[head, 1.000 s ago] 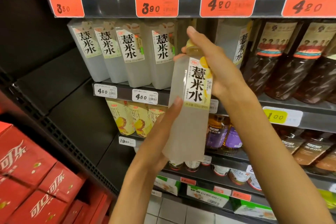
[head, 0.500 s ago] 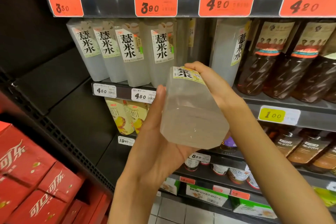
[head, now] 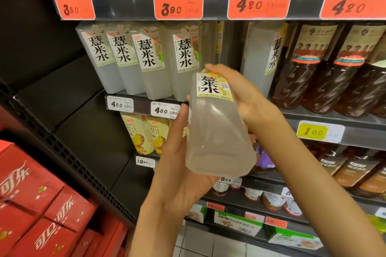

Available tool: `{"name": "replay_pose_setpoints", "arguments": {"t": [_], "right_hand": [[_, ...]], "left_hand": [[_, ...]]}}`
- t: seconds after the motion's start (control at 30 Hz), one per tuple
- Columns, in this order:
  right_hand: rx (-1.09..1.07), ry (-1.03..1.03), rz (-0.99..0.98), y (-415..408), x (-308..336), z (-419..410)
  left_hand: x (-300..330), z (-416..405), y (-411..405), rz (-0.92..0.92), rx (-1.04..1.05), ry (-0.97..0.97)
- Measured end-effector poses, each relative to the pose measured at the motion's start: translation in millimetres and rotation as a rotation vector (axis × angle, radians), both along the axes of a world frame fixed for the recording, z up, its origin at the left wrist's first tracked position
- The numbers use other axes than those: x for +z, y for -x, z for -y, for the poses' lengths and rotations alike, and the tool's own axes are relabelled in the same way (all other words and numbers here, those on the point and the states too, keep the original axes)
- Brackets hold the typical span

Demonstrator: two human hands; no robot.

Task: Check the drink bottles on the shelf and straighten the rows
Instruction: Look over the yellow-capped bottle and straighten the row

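A person holds a square-sided, frosted clear plastic bottle (head: 217,131) of cloudy pale liquid out in front of the dark metal shelf (head: 334,119), tipped so its base points toward the camera and its top toward the shelf. The left hand (head: 183,165) cups the lower left side and base, palm against the plastic with the fingers curled underneath and the thumb lying straight up along the edge. The right hand (head: 236,92) wraps over the upper end, fingers curled across the white-and-yellow label with large black characters.

Behind it on that shelf stands a row of four matching frosted bottles (head: 142,62), labels facing forward, filled with the same pale liquid. To their right is a gap, with another such bottle set further back in it, then one more matching bottle (head: 263,58) turned so its label faces partly sideways. Beside that stand dark brown ribbed bottles (head: 325,77) of dark drink. On the shelf below, yellow-labelled juice bottles (head: 140,135) stand. Red cardboard cola cases (head: 35,200) are stacked at the lower left.
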State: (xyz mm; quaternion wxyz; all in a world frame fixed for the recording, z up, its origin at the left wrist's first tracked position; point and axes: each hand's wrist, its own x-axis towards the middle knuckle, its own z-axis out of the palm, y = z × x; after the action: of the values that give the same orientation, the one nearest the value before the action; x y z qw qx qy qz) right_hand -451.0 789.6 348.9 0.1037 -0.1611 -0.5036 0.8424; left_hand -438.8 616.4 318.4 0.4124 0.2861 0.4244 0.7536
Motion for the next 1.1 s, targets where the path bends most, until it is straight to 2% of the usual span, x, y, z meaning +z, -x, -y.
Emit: {"name": "replay_pose_setpoints", "arguments": {"t": [0.13, 0.23, 0.33, 0.43, 0.57, 0.7, 0.8, 1.0, 1.1], "right_hand": [[-0.067, -0.143, -0.178, -9, 9, 3], [-0.208, -0.282, -0.265, -18, 9, 6], [-0.306, -0.342, -0.290, -25, 12, 13], [-0.351, -0.495, -0.242, -29, 8, 20], [-0.283, -0.519, -0.295, -33, 1, 23], [-0.165, -0.765, -0.480, -45, 5, 23], [-0.083, -0.910, -0.545, -52, 5, 24], [-0.095, -0.922, -0.589, -53, 5, 27], [-0.057, -0.769, -0.567, -52, 6, 21]], "left_hand": [[-14, -3, 15, -0.012, -0.059, 0.163], [-21, -3, 23, -0.163, -0.001, 0.274], [-25, -6, 24, -0.263, 0.109, 0.286], [-31, -14, 25, -0.348, 0.231, 0.245], [-33, -20, 32, -0.466, 0.260, 0.203], [-42, -26, 37, -0.555, 0.290, 0.142], [-46, -31, 39, -0.591, 0.341, 0.128], [-47, -30, 47, -0.623, 0.351, 0.072], [-47, -25, 52, -0.537, 0.322, 0.055]]}}
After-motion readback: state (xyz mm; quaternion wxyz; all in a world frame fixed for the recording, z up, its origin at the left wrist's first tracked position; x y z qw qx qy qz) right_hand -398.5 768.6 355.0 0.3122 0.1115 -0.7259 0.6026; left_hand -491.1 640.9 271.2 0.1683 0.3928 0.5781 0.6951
